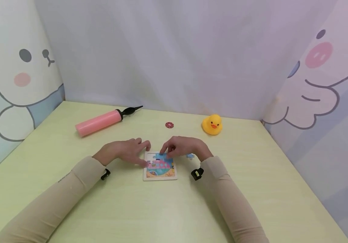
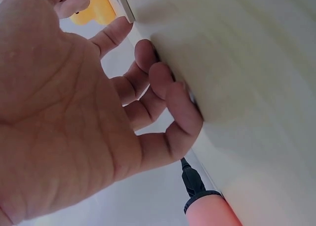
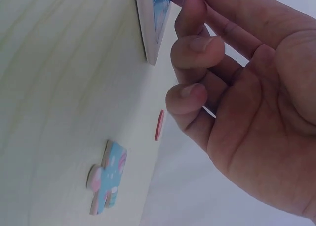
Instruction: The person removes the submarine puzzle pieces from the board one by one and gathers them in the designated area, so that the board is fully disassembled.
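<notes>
A framed jigsaw puzzle [image 1: 160, 179] with a pink and blue picture lies on the table, a pale gap at its upper left. My left hand [image 1: 128, 151] is at its left side, thumb on the left border and a fingertip by the top left corner. In the left wrist view the other fingers are loosely bent against the tabletop. Over the puzzle's upper right my right hand [image 1: 183, 145] holds thumb and forefinger around a blue puzzle piece [image 1: 163, 157], partly hidden. Its other fingers [image 3: 197, 53] curl beside the frame. A loose puzzle piece [image 1: 190, 156] lies right of the puzzle.
Behind the hands, a pink hand pump [image 1: 99, 123] with a black nozzle lies at the left. A red poker chip [image 1: 169, 125] is in the middle, and a yellow rubber duck [image 1: 212, 125] sits at the right. Printed cloth walls [image 1: 174, 67] enclose the table.
</notes>
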`<move>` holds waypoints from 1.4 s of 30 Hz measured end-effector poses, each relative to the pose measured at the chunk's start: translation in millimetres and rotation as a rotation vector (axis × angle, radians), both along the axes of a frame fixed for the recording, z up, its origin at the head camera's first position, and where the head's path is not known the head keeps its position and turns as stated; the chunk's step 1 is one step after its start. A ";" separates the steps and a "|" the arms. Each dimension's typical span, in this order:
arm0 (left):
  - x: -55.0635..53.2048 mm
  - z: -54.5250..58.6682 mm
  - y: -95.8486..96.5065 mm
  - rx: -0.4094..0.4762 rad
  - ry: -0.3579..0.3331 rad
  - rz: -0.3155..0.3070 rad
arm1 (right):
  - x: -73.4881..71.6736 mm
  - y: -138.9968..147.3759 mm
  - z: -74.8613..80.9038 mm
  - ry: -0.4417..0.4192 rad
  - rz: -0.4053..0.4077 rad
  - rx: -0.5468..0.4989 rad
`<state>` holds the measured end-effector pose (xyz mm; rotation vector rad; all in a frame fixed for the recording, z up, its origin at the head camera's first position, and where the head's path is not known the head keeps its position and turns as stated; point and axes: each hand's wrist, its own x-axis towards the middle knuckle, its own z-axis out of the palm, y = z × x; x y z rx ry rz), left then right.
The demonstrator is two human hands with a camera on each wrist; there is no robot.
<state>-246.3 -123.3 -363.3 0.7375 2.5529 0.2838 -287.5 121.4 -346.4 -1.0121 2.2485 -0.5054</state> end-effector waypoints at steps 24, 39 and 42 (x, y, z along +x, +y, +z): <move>-1.2 -2.2 2.0 -0.013 0.023 -0.019 | 9.4 -4.8 -11.0 -0.012 -0.086 0.046; 0.8 -1.4 -0.5 -0.004 0.019 -0.008 | 8.8 -7.6 -11.3 -0.029 -0.085 0.056; 1.0 -1.6 -1.0 -0.003 0.020 -0.008 | 8.9 -8.3 -11.2 -0.033 -0.089 0.046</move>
